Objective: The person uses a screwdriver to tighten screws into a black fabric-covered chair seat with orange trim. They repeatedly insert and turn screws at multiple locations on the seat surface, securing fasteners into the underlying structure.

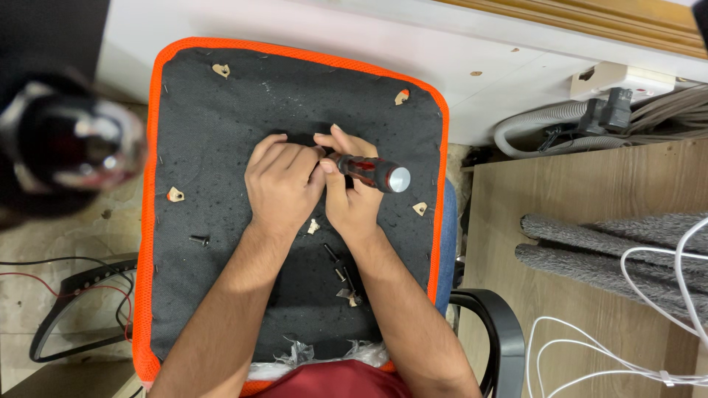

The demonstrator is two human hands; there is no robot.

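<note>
**Head view: screwdriver at work on an upturned seat base**

Head camera looks down on a black seat base with an orange fabric border, lying underside-up. Near its middle, slightly toward the far edge, the right hand is wrapped around a screwdriver with a red-and-black handle and a silver end cap; the shaft and tip are hidden behind the fingers. The left hand lies just beside it, fingers curled down onto the fabric at the spot where the tip seems to meet the base; whether it pinches a screw there cannot be told.

Loose black bolts lie between the forearms, toward the near edge, and a single bolt sits by the left edge. A black armrest curves off the near right corner.

Risks, as a judgement: the left fingertips sit so close to the hidden tip that a slip off the fastener could jab them or tear the fabric. A forearm could also sweep the loose bolts off the base.
</note>
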